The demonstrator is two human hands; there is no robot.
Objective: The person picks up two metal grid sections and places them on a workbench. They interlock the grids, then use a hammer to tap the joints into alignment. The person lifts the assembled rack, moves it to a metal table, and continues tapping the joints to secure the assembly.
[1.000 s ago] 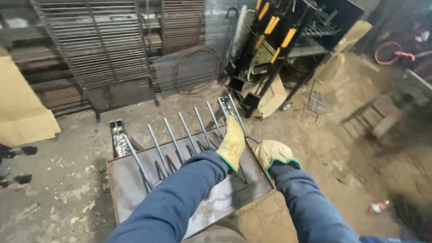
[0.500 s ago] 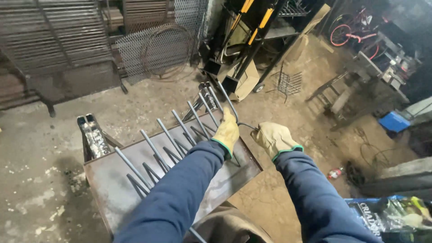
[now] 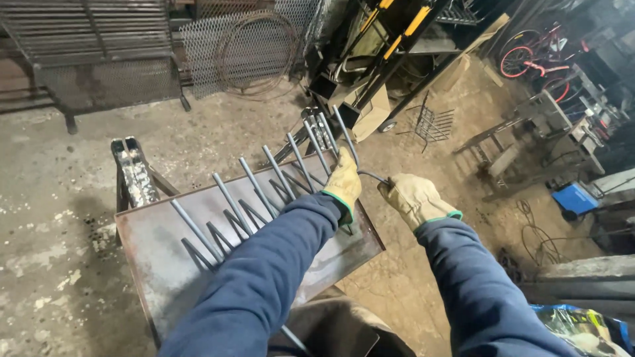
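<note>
A long steel rod bent into a zigzag (image 3: 254, 188) lies on a flat steel plate (image 3: 159, 251) that rests on trestles. Both hands wear tan leather gloves and blue sleeves. My left hand (image 3: 344, 182) presses and grips the zigzag rod near its right end, over the plate's far right corner. My right hand (image 3: 413, 198) is closed around the rod's curved free end, just past the plate's right edge. The two hands are about a hand's width apart.
A metal trestle (image 3: 132, 172) sticks out behind the plate on the left. Mesh panels and wire racks (image 3: 99, 39) stand at the back. A yellow and black machine (image 3: 377, 53) is ahead, a small wire grid (image 3: 433, 122), a bicycle (image 3: 529, 56) and a blue box (image 3: 575, 198) on the right.
The camera view has swung to the right and lower, showing more floor on the right. Both hands keep their hold on the rod's right end, little changed.
</note>
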